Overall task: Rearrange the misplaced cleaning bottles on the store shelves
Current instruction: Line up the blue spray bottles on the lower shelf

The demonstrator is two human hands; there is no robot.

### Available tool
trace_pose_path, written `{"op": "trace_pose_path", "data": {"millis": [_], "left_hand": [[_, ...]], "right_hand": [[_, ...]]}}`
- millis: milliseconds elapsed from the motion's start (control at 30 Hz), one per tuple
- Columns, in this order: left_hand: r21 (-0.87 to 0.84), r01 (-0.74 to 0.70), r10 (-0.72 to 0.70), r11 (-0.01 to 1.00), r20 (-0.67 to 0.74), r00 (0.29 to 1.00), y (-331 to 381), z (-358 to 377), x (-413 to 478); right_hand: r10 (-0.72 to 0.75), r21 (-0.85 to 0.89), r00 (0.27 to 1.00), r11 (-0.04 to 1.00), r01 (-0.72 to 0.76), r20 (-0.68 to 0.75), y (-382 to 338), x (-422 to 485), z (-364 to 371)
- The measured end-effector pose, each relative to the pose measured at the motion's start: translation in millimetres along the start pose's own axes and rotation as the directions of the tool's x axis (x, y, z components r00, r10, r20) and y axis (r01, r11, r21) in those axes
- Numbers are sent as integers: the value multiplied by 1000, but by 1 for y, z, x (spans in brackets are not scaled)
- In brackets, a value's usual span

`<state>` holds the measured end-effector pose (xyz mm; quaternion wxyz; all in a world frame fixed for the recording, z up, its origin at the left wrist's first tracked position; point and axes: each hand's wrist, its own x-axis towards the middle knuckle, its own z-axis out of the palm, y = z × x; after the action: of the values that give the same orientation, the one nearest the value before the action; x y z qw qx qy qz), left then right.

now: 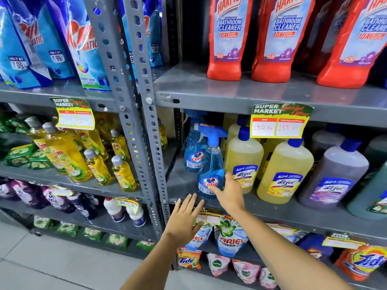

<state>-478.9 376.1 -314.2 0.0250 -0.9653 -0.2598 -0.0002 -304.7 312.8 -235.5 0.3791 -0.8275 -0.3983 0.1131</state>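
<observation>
Two blue Colin spray bottles stand at the left end of the middle right shelf [272,208]. The front spray bottle [210,164] is upright near the shelf edge, the rear spray bottle [193,151] behind it to the left. My right hand [229,192] is open, its fingertips touching the front bottle's label, not gripping it. My left hand [185,216] is open with fingers spread, just below the shelf edge and apart from the bottle. Yellow Lizol bottles [244,158] stand right beside the sprays, then a purple Lizol bottle [335,174].
Red Harpic bottles [229,38] line the shelf above. Yellow Vim bottles [67,155] fill the left bay past the grey upright post [150,143]. Detergent pouches [229,235] hang below. Price tags [279,122] stick out from the shelf edges.
</observation>
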Motion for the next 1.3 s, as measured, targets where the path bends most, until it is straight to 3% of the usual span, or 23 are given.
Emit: {"op": "trace_pose_path", "data": {"millis": [633,933,1300], "left_hand": [[-15,-19,19,1000,-6,1000,-3,-5,-5],[-42,-49,46,998,-77,996,-7,8,-5],[-34,-11,9,999,-46,999,-3,1,-6]], "right_hand": [[-16,44,991,999,10,129,-41,40,24],[-2,70,992,998,-7,128,-48,41,31],[13,55,987,998,-22,159,-49,45,30]]}}
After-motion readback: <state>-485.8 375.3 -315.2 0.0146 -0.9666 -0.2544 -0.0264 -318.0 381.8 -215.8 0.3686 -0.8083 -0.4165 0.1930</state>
